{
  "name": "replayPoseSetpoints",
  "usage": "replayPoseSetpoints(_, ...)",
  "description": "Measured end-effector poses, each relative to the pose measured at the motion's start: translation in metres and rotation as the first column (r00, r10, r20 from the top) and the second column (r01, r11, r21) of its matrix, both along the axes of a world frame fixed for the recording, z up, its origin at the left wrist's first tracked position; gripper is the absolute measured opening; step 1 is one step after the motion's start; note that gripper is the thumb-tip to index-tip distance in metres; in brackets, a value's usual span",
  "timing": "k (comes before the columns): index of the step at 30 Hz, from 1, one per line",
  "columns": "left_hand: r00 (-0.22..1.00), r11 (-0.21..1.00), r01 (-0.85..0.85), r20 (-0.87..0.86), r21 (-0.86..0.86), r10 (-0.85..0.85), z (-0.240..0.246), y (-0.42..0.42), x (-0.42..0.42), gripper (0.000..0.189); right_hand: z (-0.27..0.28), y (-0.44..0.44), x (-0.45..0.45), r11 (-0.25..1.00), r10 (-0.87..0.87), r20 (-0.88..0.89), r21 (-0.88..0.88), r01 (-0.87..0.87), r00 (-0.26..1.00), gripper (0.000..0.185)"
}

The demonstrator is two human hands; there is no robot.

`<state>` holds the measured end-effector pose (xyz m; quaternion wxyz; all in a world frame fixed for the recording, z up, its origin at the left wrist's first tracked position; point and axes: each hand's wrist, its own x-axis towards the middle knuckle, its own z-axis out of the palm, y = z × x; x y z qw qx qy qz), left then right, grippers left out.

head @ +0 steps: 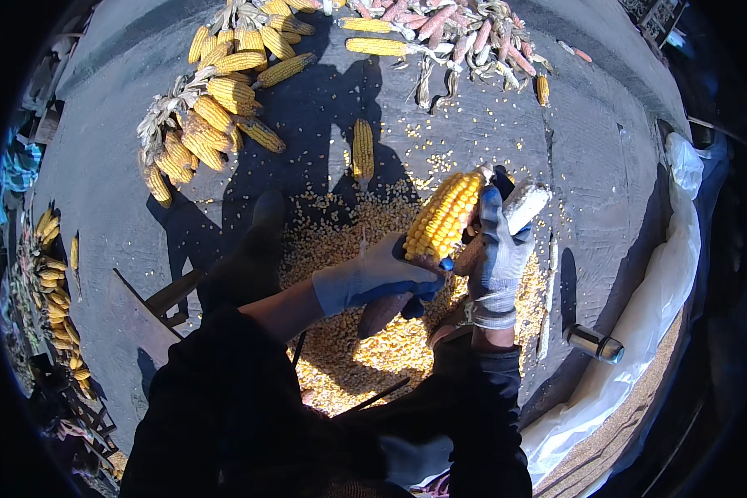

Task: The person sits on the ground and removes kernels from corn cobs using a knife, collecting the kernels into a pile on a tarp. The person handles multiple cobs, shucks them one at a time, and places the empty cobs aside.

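Note:
My left hand [380, 274], in a grey glove with blue-coated palm and fingers, grips a thick yellow ear of corn [446, 215]. Kernels cover the ear's upper part. A bare reddish cob end [383, 315] juts out below the fingers, apparently of this same ear. My right hand [501, 261], gloved alike, is closed around a pale, bare corncob [528, 204] beside the ear. Its fingertips are partly hidden, so contact with the ear cannot be told. Beneath both hands spreads a heap of loose corn kernels [342, 246].
Ahead on the concrete floor [473, 137] lie one yellow ear [362, 149], bunched ears with husks [208, 118] and a pile of stripped reddish cobs [454, 31]. A metal flask [594, 343] lies at right, near white plastic sheeting [644, 292]. More ears [56, 299] line the left.

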<state>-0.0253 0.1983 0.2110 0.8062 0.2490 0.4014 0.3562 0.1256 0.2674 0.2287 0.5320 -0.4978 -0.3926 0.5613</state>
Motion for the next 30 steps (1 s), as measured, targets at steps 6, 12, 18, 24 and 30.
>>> replayPoseSetpoints(6,0.826,0.697,0.056,-0.425,0.715,0.37,-0.076,-0.009,0.026,0.047,0.001,-0.016,-0.02,0.997,0.072,-0.005,-0.031,-0.072,0.997,0.034)
replayPoseSetpoints(12,0.962,0.991,0.047,0.272,-0.126,-0.011,-0.002,-0.009,-0.001,0.041,-0.023,-0.017,-0.016,0.986,-0.148,0.08,0.089,0.14,0.986,0.033)
replayPoseSetpoints(18,0.896,0.985,0.157,-0.429,0.067,-0.114,-0.006,0.01,-0.006,0.058,-0.003,-0.021,-0.013,0.982,0.068,-0.074,-0.17,-0.08,0.995,0.037)
replayPoseSetpoints(24,0.91,0.653,0.113,-0.341,0.749,0.233,-0.142,-0.035,0.034,0.082,0.006,-0.03,-0.014,0.992,0.092,-0.036,-0.082,-0.094,0.995,0.049)
replayPoseSetpoints(30,0.997,0.992,0.073,-0.028,0.107,-0.07,-0.016,-0.014,0.012,0.051,-0.04,-0.034,-0.011,0.963,-0.162,0.418,0.264,0.052,0.894,0.041)
